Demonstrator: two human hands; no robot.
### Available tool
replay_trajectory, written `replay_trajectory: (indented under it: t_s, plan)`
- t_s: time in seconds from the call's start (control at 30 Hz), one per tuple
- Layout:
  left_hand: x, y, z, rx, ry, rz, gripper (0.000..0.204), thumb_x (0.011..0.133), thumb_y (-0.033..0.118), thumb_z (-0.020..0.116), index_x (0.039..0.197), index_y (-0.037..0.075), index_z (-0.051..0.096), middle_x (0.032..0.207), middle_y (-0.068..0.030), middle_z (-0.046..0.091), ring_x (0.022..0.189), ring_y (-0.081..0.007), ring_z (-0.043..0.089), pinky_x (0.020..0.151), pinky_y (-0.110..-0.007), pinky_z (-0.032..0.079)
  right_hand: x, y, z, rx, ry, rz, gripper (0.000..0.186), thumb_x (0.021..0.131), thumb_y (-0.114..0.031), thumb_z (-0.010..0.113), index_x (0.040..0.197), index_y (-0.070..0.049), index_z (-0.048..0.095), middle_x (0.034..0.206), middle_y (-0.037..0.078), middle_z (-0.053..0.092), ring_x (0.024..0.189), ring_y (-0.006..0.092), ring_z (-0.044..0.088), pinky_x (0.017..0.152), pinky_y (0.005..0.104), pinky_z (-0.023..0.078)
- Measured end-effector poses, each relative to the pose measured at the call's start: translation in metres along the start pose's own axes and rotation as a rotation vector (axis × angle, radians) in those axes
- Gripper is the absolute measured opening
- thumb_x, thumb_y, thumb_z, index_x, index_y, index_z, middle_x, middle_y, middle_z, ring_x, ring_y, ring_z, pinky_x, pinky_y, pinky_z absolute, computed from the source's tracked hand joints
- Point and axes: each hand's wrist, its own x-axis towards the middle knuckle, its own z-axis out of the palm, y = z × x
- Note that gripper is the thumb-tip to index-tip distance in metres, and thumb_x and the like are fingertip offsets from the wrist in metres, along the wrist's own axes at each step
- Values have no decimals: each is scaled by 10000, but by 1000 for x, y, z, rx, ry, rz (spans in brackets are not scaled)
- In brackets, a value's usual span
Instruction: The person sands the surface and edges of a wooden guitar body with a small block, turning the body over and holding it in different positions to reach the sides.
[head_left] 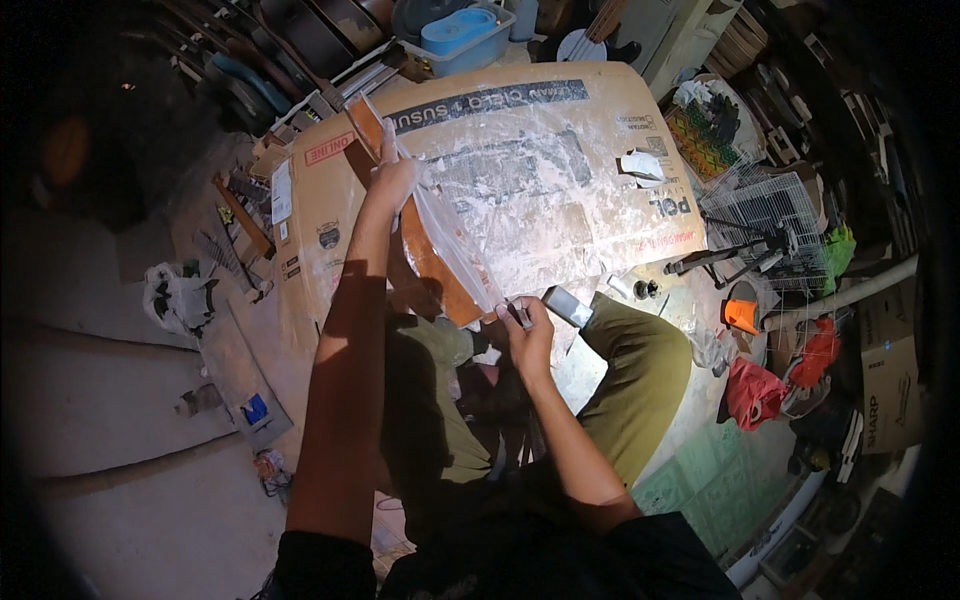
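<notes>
A curved orange-brown wooden guitar body, seen on edge with a pale, dusty face, slants over my lap and the near left of the cardboard. My left hand is closed around its upper part, near the narrow waist. At its lower end my right hand is closed, thumb and fingers pinching a small dark grey piece against the edge. Whether that piece is sandpaper I cannot tell. Just right of this hand is a dark, pale-edged block, by my right knee.
Flattened cardboard coated in white dust lies ahead, a crumpled white paper on it. To the right are a wire rack, an orange container and a red cloth bag. A blue tub stands behind; tools clutter the left.
</notes>
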Motion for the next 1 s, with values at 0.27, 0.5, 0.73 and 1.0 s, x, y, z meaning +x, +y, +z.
replay_trajectory:
  t_s: [0.27,0.5,0.73,1.0]
  plan:
    - [-4,2,3,-98,-23,-1,995,715,150,577,1593,260,122,1575,-193,320,1415,-381,371,1148,-373,320,4,-3,-3,67,-40,110,139,876,-93,702,905,12,616,804,96,632,777,154,583,728,293,469]
    - [-9,0,2,-129,-48,-2,995,710,141,575,1592,264,133,1562,-206,340,1410,-381,379,1139,-373,328,26,1,-13,158,-208,187,156,868,-104,719,942,3,634,807,48,648,745,118,565,696,282,465]
    - [-16,11,12,-195,-66,54,1000,700,134,577,1593,246,141,1559,-218,340,1410,-375,381,1132,-380,337,52,0,-21,79,-303,221,188,835,-129,771,914,5,665,828,46,677,762,128,585,732,304,483]
    - [0,-7,11,-148,-70,33,1011,702,139,581,1596,207,114,1580,-207,304,1418,-382,365,1138,-379,331,58,-12,-22,57,-378,271,199,829,-135,784,916,-6,662,824,33,668,752,105,571,716,279,474]
